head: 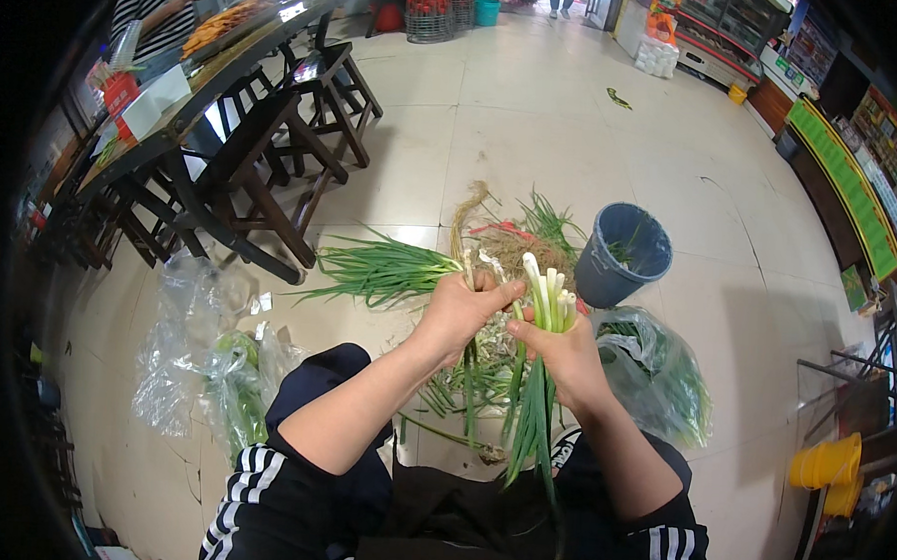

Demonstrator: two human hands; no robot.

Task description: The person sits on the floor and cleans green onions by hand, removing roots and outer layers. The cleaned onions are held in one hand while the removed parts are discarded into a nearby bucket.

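Observation:
A bunch of green onions [547, 295], white ends up and green leaves hanging down, is held in my right hand [565, 349]. Beside it, my left hand [471, 303] is closed on a thinner green onion [468, 401] whose leaves hang below. The fingertips of both hands are close together near one stalk between them. Behind my left hand, a pile of green onions [389, 270] lies on the floor with its leaves pointing left. Under my hands are scattered peelings and leaf scraps [489, 376]. Past them lies a heap of dry roots [521, 249].
A blue-grey bucket [624, 250] holding some leaves stands beyond my right hand. Near it sits a plastic bag of greens [658, 379]; another bag of green vegetables [235, 379] lies left. Wooden stools [255, 151] and a table [178, 122] stand at upper left, with a person [156, 12] behind.

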